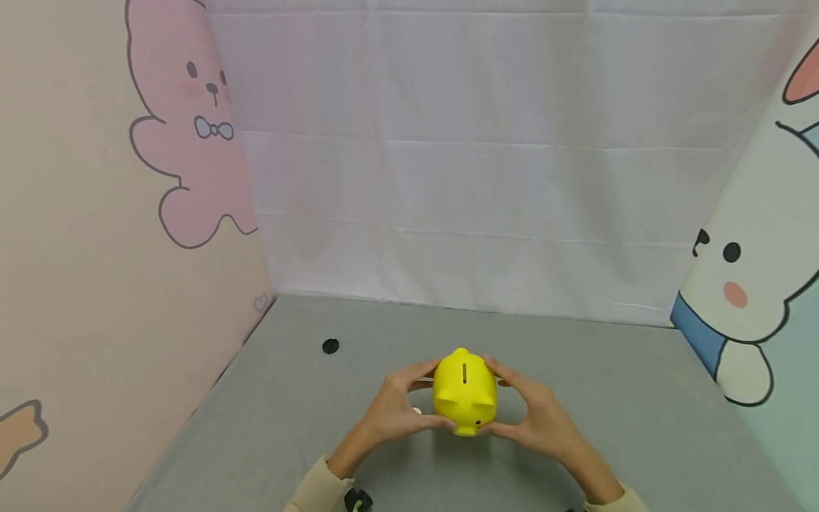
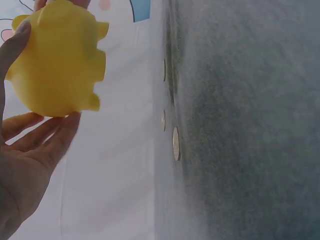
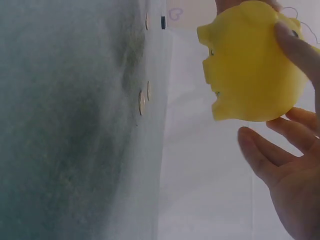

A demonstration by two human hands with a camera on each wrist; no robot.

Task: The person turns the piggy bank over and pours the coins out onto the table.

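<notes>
A yellow piggy bank [image 1: 465, 390] is gripped between the curled fingers and thumbs of both hands, the left hand [image 1: 395, 409] on its left flank and the right hand [image 1: 534, 416] on its right. The fingertips are wrapped round the far side and the thumbs are pressed near the snout, which is turned toward the person; the coin slot faces up. In the wrist views the bank is seen lifted clear of the grey table [image 1: 608, 427], with the lower fingers [image 3: 260, 152] of the right hand spread beneath it without touching. Several coins [image 2: 175, 143] are laid on the table under and just beside the bank. A small black round piece [image 1: 330, 346] is set well apart, toward the far left. The table is enclosed by a white cloth [image 1: 480, 178] and cartoon-printed panels [image 1: 96, 213].
</notes>
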